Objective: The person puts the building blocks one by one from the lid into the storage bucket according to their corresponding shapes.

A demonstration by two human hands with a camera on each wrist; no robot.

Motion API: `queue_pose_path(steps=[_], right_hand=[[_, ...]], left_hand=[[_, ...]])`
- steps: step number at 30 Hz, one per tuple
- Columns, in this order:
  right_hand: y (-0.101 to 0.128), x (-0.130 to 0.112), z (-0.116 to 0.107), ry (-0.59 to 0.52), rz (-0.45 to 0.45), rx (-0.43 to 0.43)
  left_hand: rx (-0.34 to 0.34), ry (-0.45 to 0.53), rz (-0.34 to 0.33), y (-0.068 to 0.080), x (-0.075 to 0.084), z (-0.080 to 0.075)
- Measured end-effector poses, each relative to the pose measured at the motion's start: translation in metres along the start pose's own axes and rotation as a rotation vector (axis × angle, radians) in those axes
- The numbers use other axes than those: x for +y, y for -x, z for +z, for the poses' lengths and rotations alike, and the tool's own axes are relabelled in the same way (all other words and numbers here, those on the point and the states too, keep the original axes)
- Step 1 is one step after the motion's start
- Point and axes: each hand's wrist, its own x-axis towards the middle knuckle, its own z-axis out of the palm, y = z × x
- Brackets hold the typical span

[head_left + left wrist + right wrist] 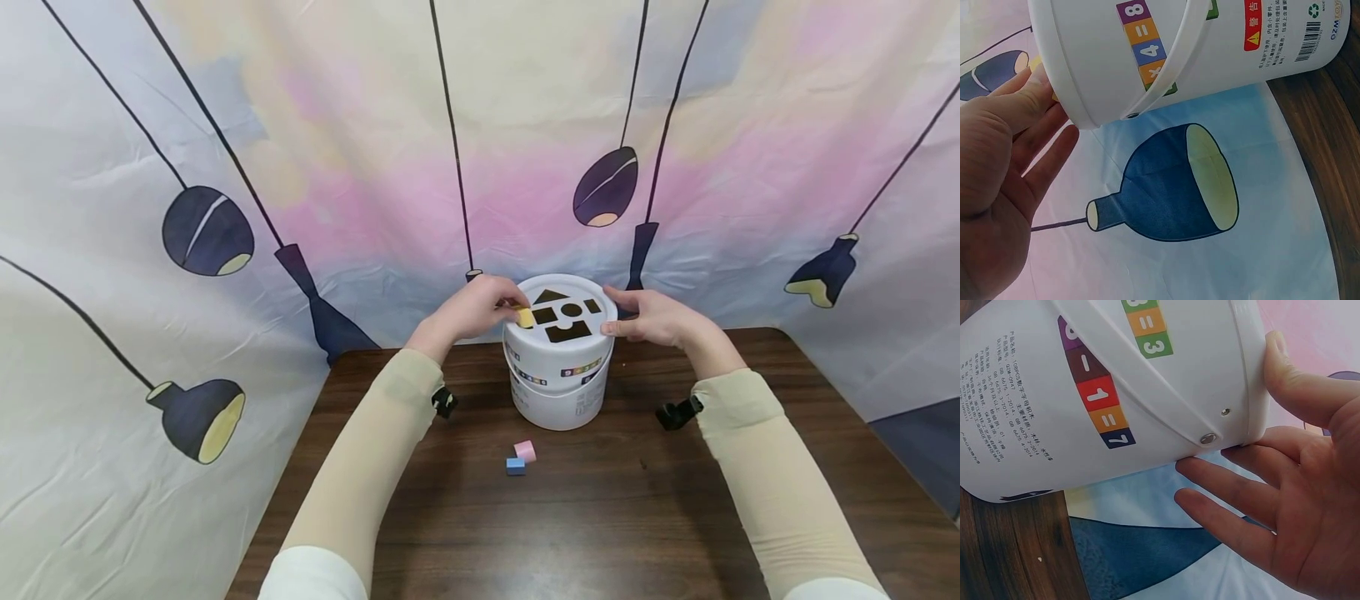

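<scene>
A white bucket [561,400] with a white lid [560,337] stands upright on the table. Dark cut-out holes of various shapes, including a triangle and a circle, pierce the lid. At its left side my left hand [477,308] pinches a yellow block [526,317] against the lid top; in the left wrist view the rim hides most of that block. My right hand [651,317] rests on the right rim, its thumb and forefinger touching the edge while the other fingers [1235,487] extend fairly straight. A pink block [525,451] and a blue block [515,467] lie in front of the bucket.
The dark wooden table [600,517] runs back to a hanging cloth [390,150] printed with lamps, close behind the bucket. A white carrying handle [1141,375] hangs down along the bucket's side. Small black devices [678,412] sit at both wrists.
</scene>
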Motion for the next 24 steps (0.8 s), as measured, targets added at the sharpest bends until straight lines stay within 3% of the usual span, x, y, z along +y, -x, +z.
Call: queue_pose_path(steps=[24], right_hand=[[0.0014, -0.0006, 0.0007, 0.002, -0.007, 0.002]], left_hand=[[0.005, 0.032, -0.005, 0.0029, -0.0031, 0.0006]])
